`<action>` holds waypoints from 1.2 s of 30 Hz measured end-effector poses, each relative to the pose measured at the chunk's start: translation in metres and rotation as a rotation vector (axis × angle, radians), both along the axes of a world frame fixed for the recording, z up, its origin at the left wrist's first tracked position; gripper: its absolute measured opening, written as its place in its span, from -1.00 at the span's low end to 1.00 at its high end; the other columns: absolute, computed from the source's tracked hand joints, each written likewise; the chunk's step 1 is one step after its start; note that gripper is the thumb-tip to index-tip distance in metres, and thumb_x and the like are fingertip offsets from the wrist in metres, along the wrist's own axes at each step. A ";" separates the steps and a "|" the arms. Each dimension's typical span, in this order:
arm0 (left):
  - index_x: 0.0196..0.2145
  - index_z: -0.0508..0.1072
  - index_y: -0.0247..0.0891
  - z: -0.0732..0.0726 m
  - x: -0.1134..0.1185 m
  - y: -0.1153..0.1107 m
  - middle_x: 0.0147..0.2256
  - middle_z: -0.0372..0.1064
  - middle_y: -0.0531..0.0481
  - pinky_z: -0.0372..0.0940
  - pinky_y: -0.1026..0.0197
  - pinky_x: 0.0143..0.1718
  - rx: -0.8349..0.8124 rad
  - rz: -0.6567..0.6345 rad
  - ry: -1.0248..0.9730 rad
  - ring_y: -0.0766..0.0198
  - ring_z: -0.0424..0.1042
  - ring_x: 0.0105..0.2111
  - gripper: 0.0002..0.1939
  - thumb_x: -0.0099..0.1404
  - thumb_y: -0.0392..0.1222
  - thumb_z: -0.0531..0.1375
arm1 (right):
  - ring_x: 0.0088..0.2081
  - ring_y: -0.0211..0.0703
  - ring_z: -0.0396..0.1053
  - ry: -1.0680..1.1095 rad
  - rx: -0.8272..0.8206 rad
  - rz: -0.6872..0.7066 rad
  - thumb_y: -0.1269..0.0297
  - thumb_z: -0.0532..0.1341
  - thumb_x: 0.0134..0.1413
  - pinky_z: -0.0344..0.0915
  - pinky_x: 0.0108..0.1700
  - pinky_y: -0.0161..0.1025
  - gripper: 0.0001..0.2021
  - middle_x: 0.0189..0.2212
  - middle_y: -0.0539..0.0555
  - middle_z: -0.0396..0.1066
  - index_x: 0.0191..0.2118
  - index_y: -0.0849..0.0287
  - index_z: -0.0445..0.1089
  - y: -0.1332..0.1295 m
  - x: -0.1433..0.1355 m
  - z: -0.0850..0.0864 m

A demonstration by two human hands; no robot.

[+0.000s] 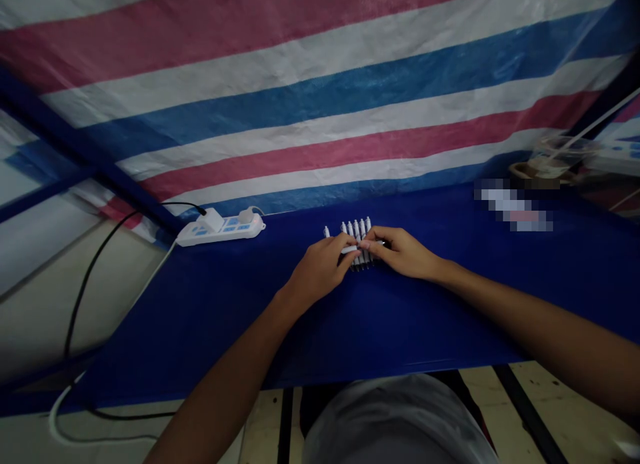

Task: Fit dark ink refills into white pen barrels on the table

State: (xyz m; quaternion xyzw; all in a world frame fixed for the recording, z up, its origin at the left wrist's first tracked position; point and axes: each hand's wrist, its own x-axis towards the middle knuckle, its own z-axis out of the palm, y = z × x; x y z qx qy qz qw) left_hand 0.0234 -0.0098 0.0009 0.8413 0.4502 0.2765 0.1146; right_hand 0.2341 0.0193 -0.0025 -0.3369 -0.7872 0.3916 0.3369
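The bench (410, 331) is plain deep blue. Behind its far edge hangs a sheet (300, 91) in broad bands of pinkish red, white and blue. Near the far left corner, a white power strip (223, 234) shows light-blue socket panels. The pens (362, 228) toward the far edge are white with dark tips.

This is a makeshift work booth: a striped plastic sheet (320, 97) hangs as its back wall, a blue pole (55, 125) slants alongside, and a power strip (223, 229) sits on the blue table (425, 324).
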 end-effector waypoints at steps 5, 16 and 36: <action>-0.17 0.47 -0.21 0.000 -0.002 0.001 -0.26 0.58 -0.01 0.36 0.19 -0.21 -0.014 -0.011 0.002 0.18 0.55 -0.29 -0.91 0.48 -0.19 0.17 | -0.37 -0.19 0.38 -0.019 0.053 0.049 0.12 0.17 0.31 0.28 -0.32 -0.24 -0.81 -0.34 0.03 0.46 -0.21 0.14 0.35 -0.002 0.001 0.000; -0.13 0.49 -0.20 0.002 -0.005 0.004 -0.17 0.61 -0.04 0.39 0.16 -0.13 -0.034 -0.008 0.025 0.12 0.60 -0.17 -0.88 0.47 -0.17 0.17 | -0.22 -0.06 0.52 -0.029 0.152 0.055 0.18 0.16 0.34 0.43 -0.19 -0.12 -0.73 -0.20 0.11 0.53 0.08 0.13 0.30 0.002 0.004 0.001; -0.12 0.48 -0.19 0.003 -0.009 0.005 -0.20 0.60 -0.03 0.41 0.16 -0.15 -0.065 -0.025 0.031 0.16 0.59 -0.23 -0.89 0.46 -0.16 0.18 | -0.34 -0.11 0.49 -0.114 0.202 0.020 0.18 0.11 0.38 0.37 -0.29 -0.16 -0.68 -0.30 0.06 0.52 0.15 0.16 0.32 0.003 0.008 0.000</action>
